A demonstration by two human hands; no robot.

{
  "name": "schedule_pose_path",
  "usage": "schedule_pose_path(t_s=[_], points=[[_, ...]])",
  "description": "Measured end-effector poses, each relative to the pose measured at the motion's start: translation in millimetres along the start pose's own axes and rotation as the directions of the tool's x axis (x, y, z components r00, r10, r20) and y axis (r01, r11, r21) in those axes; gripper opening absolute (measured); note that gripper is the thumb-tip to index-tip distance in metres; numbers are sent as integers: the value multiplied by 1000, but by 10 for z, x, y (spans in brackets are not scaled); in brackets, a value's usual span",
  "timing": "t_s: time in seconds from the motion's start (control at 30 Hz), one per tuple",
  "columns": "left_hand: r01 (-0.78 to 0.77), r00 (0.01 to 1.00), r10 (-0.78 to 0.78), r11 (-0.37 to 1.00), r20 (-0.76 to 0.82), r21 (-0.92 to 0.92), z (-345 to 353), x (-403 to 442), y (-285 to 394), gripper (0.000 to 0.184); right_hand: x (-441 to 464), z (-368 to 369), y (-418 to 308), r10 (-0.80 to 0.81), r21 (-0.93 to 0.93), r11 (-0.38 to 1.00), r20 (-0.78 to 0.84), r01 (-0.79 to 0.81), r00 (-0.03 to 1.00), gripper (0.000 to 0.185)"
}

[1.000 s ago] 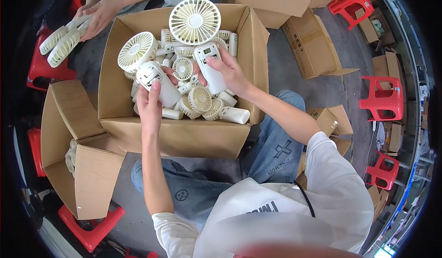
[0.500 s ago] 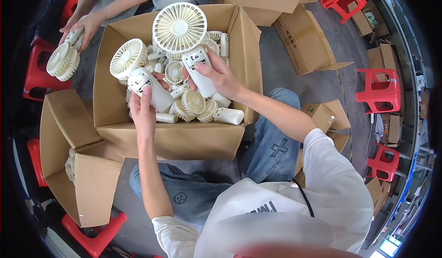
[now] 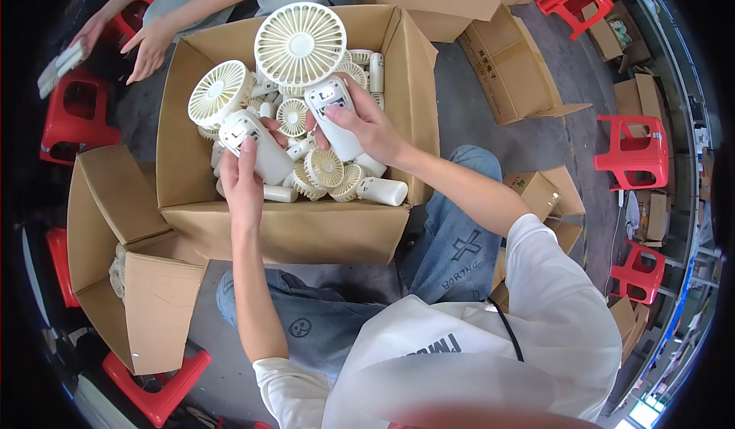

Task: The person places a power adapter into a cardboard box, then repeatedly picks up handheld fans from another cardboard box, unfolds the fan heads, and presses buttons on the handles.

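Left grip (image 3: 243,178) is clamped on left fan (image 3: 264,151), left of frame centre. Long axis diagonal: head to upper left, butt to lower right. Right grip (image 3: 369,126) is clamped on right fan (image 3: 328,96), upper centre; axis steeper, head up and slightly left. Around them: loose fans (image 3: 323,169), carton (image 3: 283,234).

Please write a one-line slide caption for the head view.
The left hand holds one white fan, the right hand another white fan, over an open cardboard box of similar fans.
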State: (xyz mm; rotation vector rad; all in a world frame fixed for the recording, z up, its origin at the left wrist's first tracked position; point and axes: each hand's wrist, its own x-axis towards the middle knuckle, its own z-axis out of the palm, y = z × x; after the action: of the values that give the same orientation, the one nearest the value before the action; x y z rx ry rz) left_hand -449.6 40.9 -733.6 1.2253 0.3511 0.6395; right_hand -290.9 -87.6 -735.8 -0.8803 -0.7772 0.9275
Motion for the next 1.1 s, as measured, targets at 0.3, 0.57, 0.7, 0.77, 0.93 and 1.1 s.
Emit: schedule_pose_path(t_s=[0.3, 0.57, 0.7, 0.77, 0.93, 1.1], points=[[-39, 999, 39, 999, 21, -22, 8, 1, 34, 30, 5, -6, -9, 5, -3, 1000, -22, -5, 1000, 38], [-50, 998, 53, 997, 41, -54, 17, -4, 26, 30, 10, 2, -25, 11, -33, 999, -28, -12, 1000, 36], [-43, 998, 44, 998, 34, -34, 18, -12, 28, 30, 9, -9, -22, 0, -46, 999, -11, -1, 1000, 35], [-48, 997, 48, 999, 62, 0, 2, -6, 18, 31, 3, -26, -17, 6, -82, 997, -7, -7, 1000, 39], [-42, 997, 44, 999, 70, -27, 42, -32, 35, 31, 1, -30, -19, 1, -87, 996, -6, -1, 1000, 39], [-29, 998, 34, 997, 58, -71, 80, -63, 69, 31, 0, -22, -13, -8, -82, 997, -10, 8, 1000, 37]])
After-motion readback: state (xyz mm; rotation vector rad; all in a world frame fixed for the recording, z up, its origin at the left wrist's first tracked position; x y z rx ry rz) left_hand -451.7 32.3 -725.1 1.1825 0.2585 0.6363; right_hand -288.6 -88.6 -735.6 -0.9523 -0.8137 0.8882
